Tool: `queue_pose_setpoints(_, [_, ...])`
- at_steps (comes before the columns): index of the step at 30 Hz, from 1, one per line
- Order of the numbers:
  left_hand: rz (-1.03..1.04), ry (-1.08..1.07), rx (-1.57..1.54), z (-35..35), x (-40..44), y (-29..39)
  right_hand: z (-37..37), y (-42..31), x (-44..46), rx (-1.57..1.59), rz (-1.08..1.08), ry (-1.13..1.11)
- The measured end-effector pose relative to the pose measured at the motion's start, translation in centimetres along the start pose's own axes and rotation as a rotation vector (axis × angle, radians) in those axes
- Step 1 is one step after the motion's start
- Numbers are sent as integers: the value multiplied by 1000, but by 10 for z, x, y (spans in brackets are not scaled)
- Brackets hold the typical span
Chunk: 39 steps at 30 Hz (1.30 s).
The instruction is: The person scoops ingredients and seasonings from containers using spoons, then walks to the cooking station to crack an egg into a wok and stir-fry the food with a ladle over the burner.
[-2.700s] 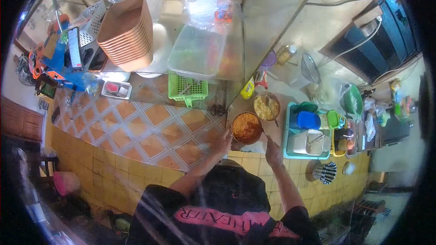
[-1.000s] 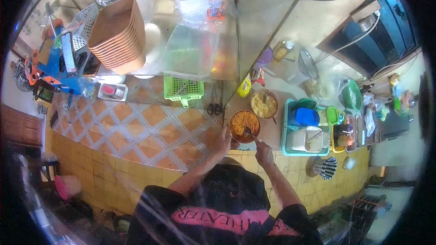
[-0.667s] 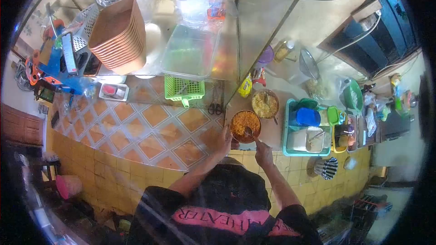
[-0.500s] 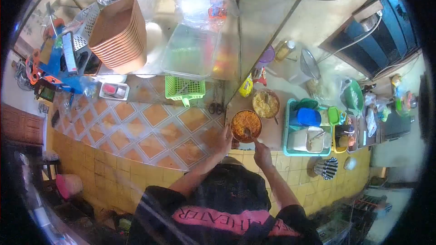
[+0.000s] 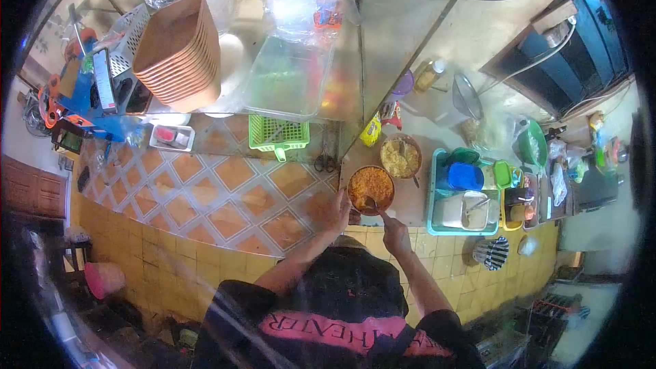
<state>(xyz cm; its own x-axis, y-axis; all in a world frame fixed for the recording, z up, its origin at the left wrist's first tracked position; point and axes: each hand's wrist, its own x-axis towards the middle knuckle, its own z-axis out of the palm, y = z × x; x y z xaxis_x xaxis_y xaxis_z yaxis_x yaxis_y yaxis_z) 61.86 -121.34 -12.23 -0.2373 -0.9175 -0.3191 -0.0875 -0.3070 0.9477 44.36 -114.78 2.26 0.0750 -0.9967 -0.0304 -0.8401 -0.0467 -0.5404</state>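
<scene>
The right hand (image 5: 396, 234) has its grip closed around the handle of a spoon (image 5: 373, 205), whose bowl end dips into the orange, crumbly food (image 5: 370, 182) at the near side of a round brown bowl (image 5: 393, 198). That bowl stands close to the front edge of the bench (image 5: 411, 206), just in front of a second bowl (image 5: 383, 167) of pale yellow food with a utensil of its own. The left hand (image 5: 339, 213) lies against the left side of the brown bowl; whether its grip is closed on the rim or only braces the wall, I cannot tell.

For good stirring, the left hand would best keep firm pressure on the side while the spoon works low and slow, lifting food from the bottom and folding it over instead of pushing it outward. The food looks fairly high in the bowl (heaped enough that a quick stroke could tip some over the rim), so short strokes toward the middle seem safer. The second bowl sits so near that wide sweeps may knock it. With the teal tray (image 5: 431, 206) to the right, the right elbow is better kept low and close.
</scene>
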Motion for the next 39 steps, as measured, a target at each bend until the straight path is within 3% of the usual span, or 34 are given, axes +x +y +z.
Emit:
queue_pose_setpoints(3, [-17,10,-152,-10,-36,112,1,1,-2,-95,-32,-31])
queue_pose_setpoints(6, [-165,-60,-278,-11,-34,105,-5,-5,3,-147,-54,-75])
queue_pose_setpoints(9, [-57,-17,-84,-11,-32,106,-5,-7,6,-289,16,-162])
queue_pose_setpoints(10, [-57,-16,-83,-10,-31,104,-4,-4,6,-226,-26,-149])
queue_pose_setpoints(12, [-231,-78,-526,-6,-26,88,-4,-7,9,-161,-68,-132])
queue_pose_setpoints(16, [-182,-72,-518,-4,-21,70,5,3,22,82,75,-137])
queue_pose_setpoints(18, [106,8,-107,-7,-21,70,11,13,23,214,81,-89])
queue_pose_setpoints(20, [22,-5,-178,-9,-25,80,4,9,24,501,383,-184])
queue_pose_setpoints(24, [-126,-74,-456,-13,-24,63,-11,3,25,448,368,-129])
queue_pose_setpoints(26, [-150,-59,-423,-12,-24,66,-17,-8,29,258,270,53])
queue_pose_setpoints(29, [-141,-22,-397,-6,-17,50,-13,-15,32,39,91,122])
queue_pose_setpoints(32, [-105,-28,-412,-5,-22,59,7,-4,28,93,-14,172])
queue_pose_setpoints(35, [-126,-57,-381,-8,-27,79,14,-6,27,101,81,123])
queue_pose_setpoints(39, [-68,-46,-311,-10,-32,94,13,-16,27,110,4,180])
